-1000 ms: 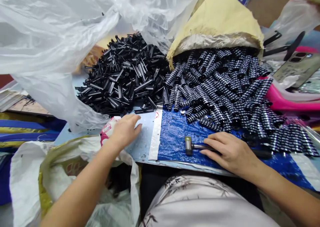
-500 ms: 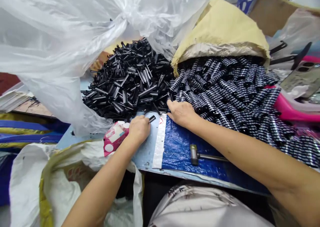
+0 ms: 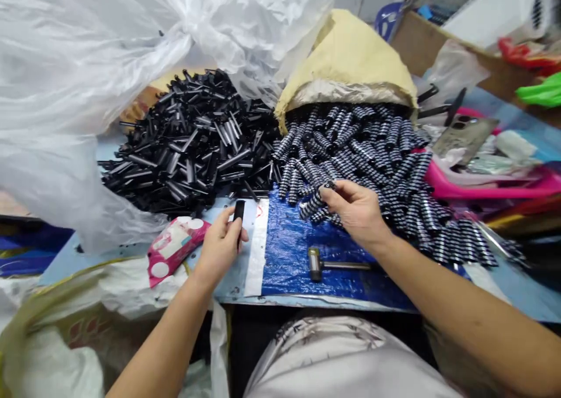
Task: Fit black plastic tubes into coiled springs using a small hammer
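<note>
Within the left hand (image 3: 220, 240), a black clip (image 3: 239, 210) is pinched low, seemingly to leave its top free; near the right hand (image 3: 359, 212), by which a patterned roller (image 3: 312, 205) is gripped endwise, a hammer (image 3: 316, 265) is laid, presumably for easy reach.

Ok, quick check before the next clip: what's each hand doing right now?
Left hand: closed, holding a slim black plastic piece.
Right hand: closed, pinching a black-and-white checked cylinder near one end.
</note>
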The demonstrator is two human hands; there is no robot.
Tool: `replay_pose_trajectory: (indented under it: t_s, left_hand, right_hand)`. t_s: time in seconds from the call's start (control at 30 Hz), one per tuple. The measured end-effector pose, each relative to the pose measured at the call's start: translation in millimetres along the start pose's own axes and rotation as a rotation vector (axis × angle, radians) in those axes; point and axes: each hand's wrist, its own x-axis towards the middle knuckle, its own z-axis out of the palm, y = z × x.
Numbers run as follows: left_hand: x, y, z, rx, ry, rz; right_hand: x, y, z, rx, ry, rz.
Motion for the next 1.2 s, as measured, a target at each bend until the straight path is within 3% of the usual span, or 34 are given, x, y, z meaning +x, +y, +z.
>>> replay_pose_trajectory:
  t_s: [0.07,0.1,0.17,0.23,0.33,0.43,0.57,0.67,0.73,0.8,0.97,1.03,1.1,1.2]
  left_hand:
    - [-12,10,18,-0.381,-0.067,-0.107]
    - [-18,15,27,-0.455,-0.104,-0.145]
    - [-27,21,46,-0.395,-0.134,-0.141]
    - [-35,24,57,-0.185,-0.121,-0.032]
    - [-43,32,63,0.041,-0.143,0.11]
    - [-48,43,64,-0.043,-0.169,0.111]
    - [-49,52,77,-0.447,-0.04,0.049]
    - [-51,53,91,-0.753,-0.101,-0.065]
    - [-54,52,99,-0.815,-0.156,-0.166]
    - [-58,52,106,-0.766,-0.164,-0.188]
    - [-60,59,124,-0.5,-0.186,-0.027]
    - [-58,61,129,-0.438,-0.184,0.013]
    - [-56,62,130,-0.434,-0.176,0.011]
    - [-56,61,121,-0.454,-0.146,-0.056]
  right_hand:
    - [-23,0,-4,0.256,0.029,0.289]
    - [-32,0,-4,0.367,0.023,0.43]
    - [-48,0,-5,0.531,-0.009,0.64]
    - [-58,1,-7,0.581,-0.04,0.695]
    - [-67,4,-10,0.455,-0.094,0.539]
    - [-71,7,-8,0.292,-0.168,0.368]
    - [-74,8,-3,0.46,-0.217,0.464]
    - [-74,6,-6,0.615,-0.181,0.565]
    - [-74,3,-10,0.662,-0.156,0.578]
    - [-74,0,-12,0.69,-0.127,0.563]
    - [-73,-4,-5,0.71,0.065,0.512]
    - [-72,-2,-4,0.636,0.067,0.5]
    - [-72,2,-10,0.494,0.014,0.405]
    - [-76,11,-29,0.169,-0.123,0.056]
